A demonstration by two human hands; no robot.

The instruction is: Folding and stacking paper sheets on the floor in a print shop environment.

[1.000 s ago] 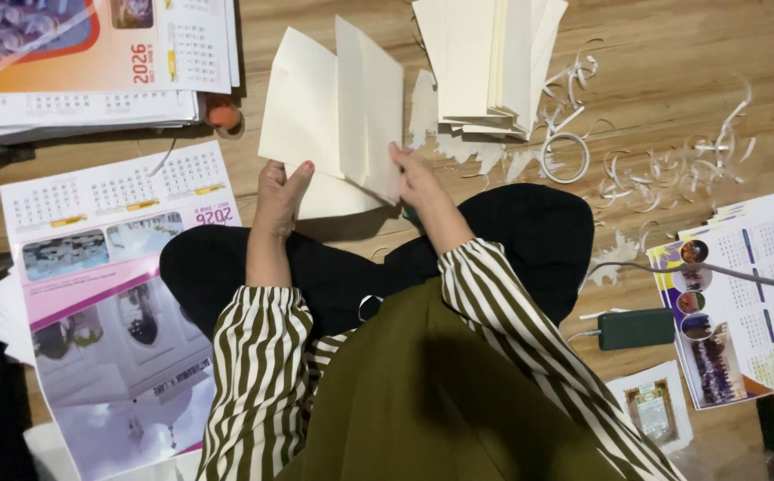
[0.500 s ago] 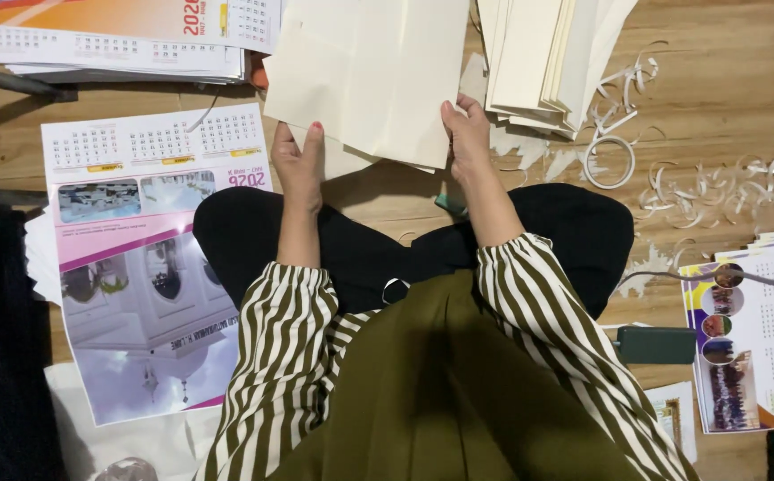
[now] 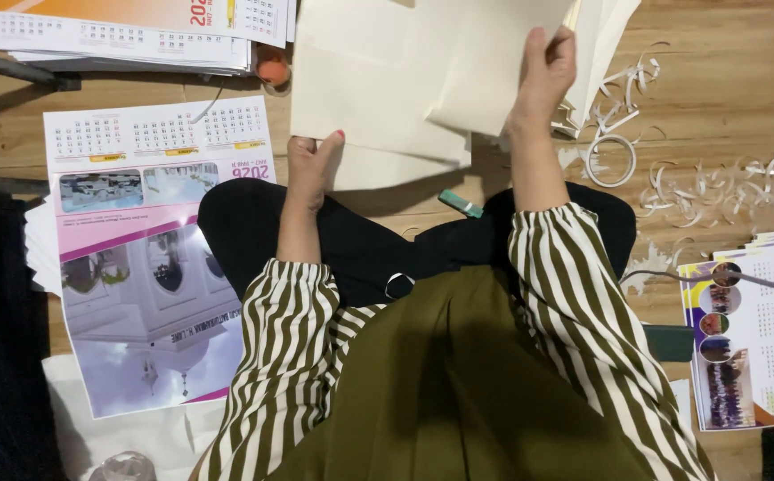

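While the olive-green garment and black-clad knees fill the near edge of the view, two arms in olive-and-white striped sleeves (image 3: 291,347) reach forward over a wooden floor (image 3: 716,71). A pale ring (image 3: 398,286) lies on the black cloth between the sleeves. Just beyond the knees, a small teal clip-like piece (image 3: 461,204) lies on the wood between the forearms.

The left hand (image 3: 311,165) has its grip closed on the lower left corner of the cream paper sheets (image 3: 378,98), thumb on top, fingers hidden under the paper. The right hand (image 3: 544,76) is farther out and higher in the view; its grip is pinched on the right edge of an upper cream sheet (image 3: 485,62), fingers over the face of the paper. The sheets sit between the two hands, overlapping one another, above the floor in front of the knees.

To the left, beside the left knee, a pink-and-white calendar poster (image 3: 146,258) lies flat on other white sheets. To the right, another printed calendar sheet (image 3: 752,338) with round photos lies near the right elbow, with a thin cable (image 3: 672,278) running across its top.

Farther out, white paper trimmings (image 3: 716,191) and a curled strip loop (image 3: 611,160) scatter across the wood right of the right hand. Behind that hand stands a stack of cream sheets (image 3: 605,36). At the far left, a pile of calendars (image 3: 137,36) rests with a small orange object (image 3: 271,71) at its corner.
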